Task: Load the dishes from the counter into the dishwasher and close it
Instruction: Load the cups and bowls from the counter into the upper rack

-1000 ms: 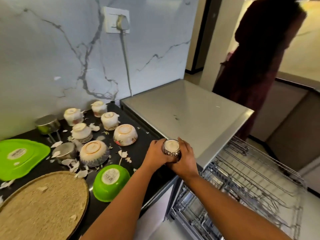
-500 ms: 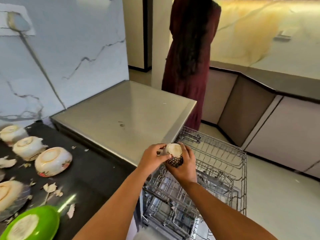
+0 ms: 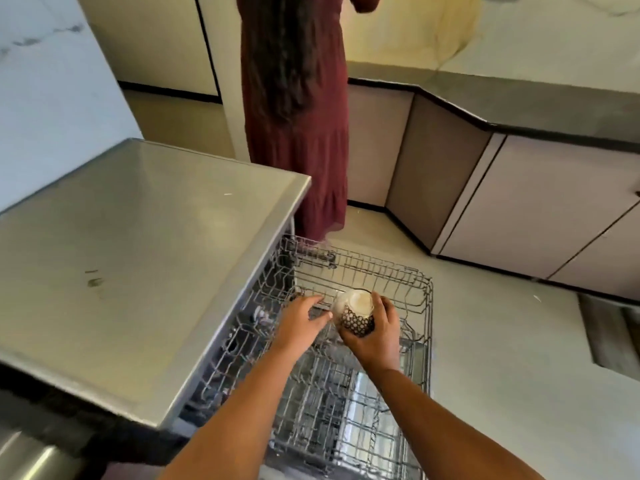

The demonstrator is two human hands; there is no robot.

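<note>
A small patterned cup (image 3: 356, 311), dark with pale dots and a cream base, is turned bottom-up in my right hand (image 3: 375, 336), which grips it over the pulled-out wire upper rack (image 3: 424, 296) of the dishwasher. My left hand (image 3: 299, 323) is just left of the cup, fingers apart, no longer on it. The dishwasher's steel top (image 3: 138, 258) fills the left of the view. A lower rack (image 3: 332, 424) shows beneath. The counter dishes are out of view.
A person in a long maroon dress (image 3: 298, 116) stands just beyond the rack's far end. Pale cabinets (image 3: 519, 216) under a dark counter run along the right. Open floor (image 3: 502, 358) lies right of the racks.
Both hands carried the cup from the counter edge out over the upper rack and lower. My left hand let go of it. The view swung right, so the counter dishes left the frame.
</note>
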